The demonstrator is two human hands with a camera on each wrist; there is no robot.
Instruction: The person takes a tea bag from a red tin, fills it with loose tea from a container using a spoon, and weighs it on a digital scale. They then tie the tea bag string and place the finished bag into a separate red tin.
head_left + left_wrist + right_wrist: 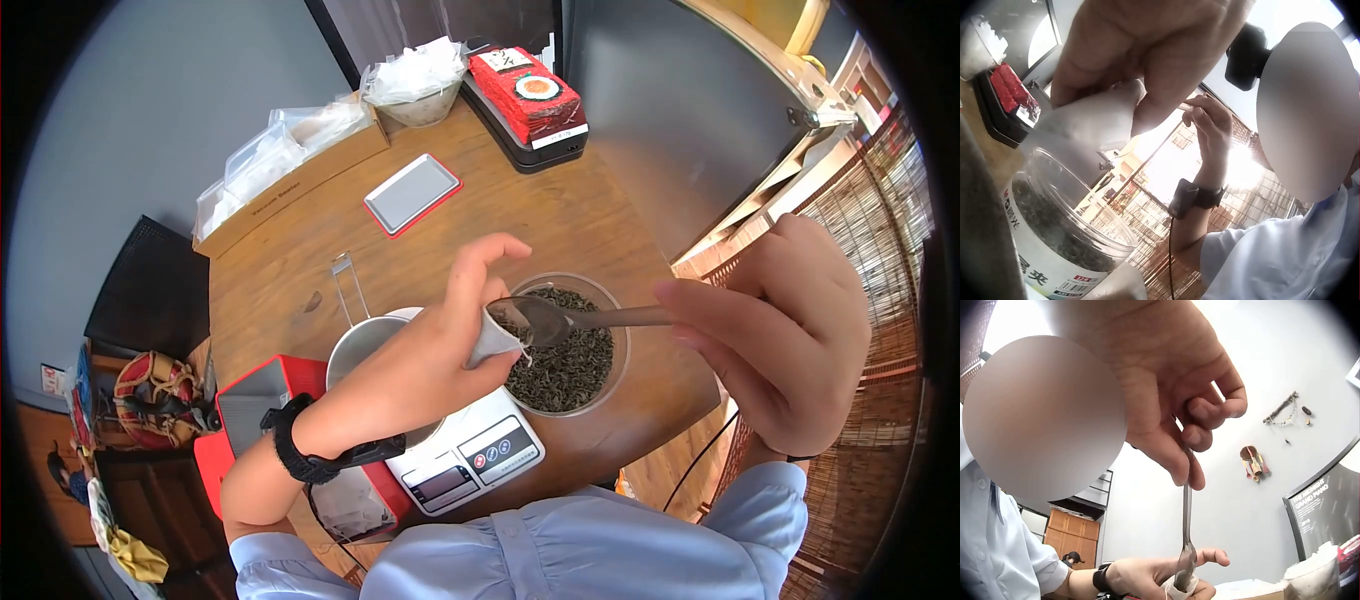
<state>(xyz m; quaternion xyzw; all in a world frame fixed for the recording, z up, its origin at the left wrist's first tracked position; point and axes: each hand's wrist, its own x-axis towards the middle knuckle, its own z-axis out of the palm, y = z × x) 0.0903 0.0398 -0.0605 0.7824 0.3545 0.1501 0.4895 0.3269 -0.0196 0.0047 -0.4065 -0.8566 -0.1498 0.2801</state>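
My left hand point(430, 350) pinches a small white bag point(493, 342) at its mouth, above the left side of a clear round jar point(622, 350) of dark dried leaves point(575, 365). Between the thumb and fingers of my right hand point(790, 330) is the handle of a translucent spoon point(625, 317). Its bowl lies at the bag's opening, and in the right wrist view the spoon's bowl point(1185, 559) dips into the bag point(1180, 590). The left wrist view has the bag point(1094, 122) over the jar's rim point(1079, 200).
A white scale point(480, 455) with a metal pot point(350, 345) stands left of the jar, beside a red box point(270, 375). Farther back are a grey tray point(413, 194), a carton of clear bags point(290, 190), a bowl of white packets point(420, 105) and a red package point(525, 95) on a black device.
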